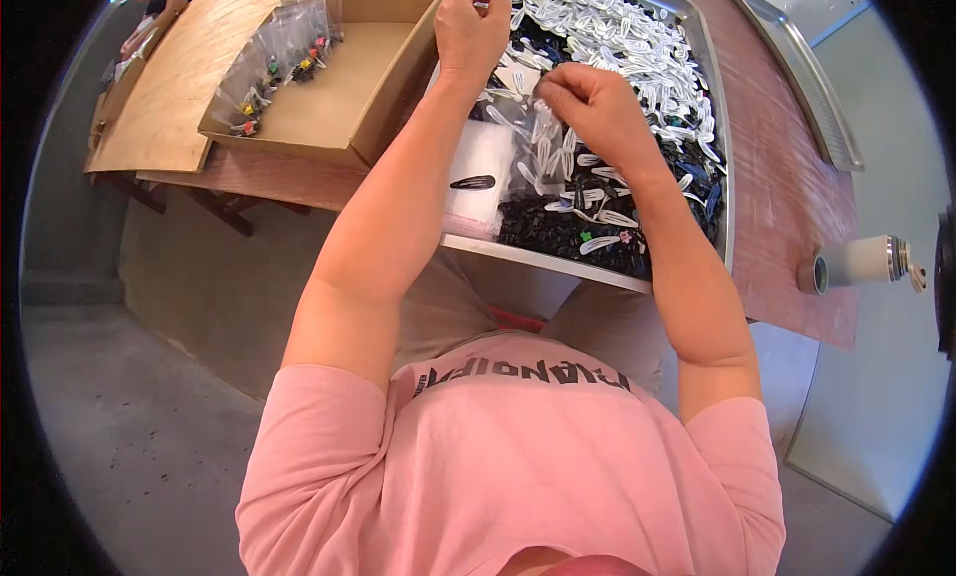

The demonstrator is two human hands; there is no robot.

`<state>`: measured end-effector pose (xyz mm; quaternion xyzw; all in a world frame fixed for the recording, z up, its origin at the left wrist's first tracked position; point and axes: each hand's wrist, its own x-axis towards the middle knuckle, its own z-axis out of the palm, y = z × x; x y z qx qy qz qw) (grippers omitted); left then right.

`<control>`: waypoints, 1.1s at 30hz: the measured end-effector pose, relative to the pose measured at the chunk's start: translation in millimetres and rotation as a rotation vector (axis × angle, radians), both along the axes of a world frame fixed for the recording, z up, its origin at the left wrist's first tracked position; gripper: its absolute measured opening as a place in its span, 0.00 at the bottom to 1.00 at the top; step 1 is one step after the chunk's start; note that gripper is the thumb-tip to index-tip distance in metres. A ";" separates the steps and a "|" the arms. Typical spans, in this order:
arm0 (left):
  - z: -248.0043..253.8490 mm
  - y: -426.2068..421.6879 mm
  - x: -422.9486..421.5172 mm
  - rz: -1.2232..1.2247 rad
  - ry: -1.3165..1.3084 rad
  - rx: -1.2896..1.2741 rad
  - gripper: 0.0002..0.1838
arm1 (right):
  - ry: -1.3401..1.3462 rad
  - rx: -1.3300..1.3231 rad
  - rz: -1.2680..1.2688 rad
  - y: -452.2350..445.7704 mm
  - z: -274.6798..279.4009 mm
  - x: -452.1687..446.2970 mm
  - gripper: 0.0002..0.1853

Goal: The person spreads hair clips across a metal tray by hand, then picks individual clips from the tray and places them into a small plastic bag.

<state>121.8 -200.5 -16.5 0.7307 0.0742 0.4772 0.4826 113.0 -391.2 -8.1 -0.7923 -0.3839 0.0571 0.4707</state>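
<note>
My left hand (pixel 472 28) is raised over the tray's back left edge, its thumb and fingertips pinched together; what they hold is too small to make out. My right hand (pixel 599 110) is closed at the fingertips on the upper part of a clear plastic bag (pixel 543 143) with white hair clips inside. Around both hands lie white hair clips (pixel 617 28) and black ones (pixel 558 232) in a metal tray (pixel 728 128). A stack of clear bags (pixel 480 173) rests at the tray's front left, with one black clip (pixel 473 183) on it.
Left of the tray stands an open cardboard box (pixel 373 88) with filled bags (pixel 261 88) along its left side. An empty metal tray (pixel 797 68) lies at the back right. A white bottle (pixel 858 260) lies near the table's (pixel 797 208) right edge.
</note>
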 end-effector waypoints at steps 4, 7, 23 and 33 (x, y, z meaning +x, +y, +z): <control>-0.7 1.3 1.8 0.036 -0.012 0.029 0.08 | -0.038 0.025 -0.097 -6.3 1.5 4.6 0.12; -4.9 6.4 4.6 0.006 0.038 -0.019 0.11 | 0.059 0.030 -0.076 -6.4 1.1 1.3 0.12; 8.5 -45.3 -21.0 -0.435 0.085 0.345 0.29 | 0.496 0.543 -0.331 -80.5 17.6 56.1 0.09; 36.0 -73.9 -37.8 -0.548 -0.165 0.492 0.09 | 0.710 0.520 -0.274 -84.9 9.3 41.8 0.08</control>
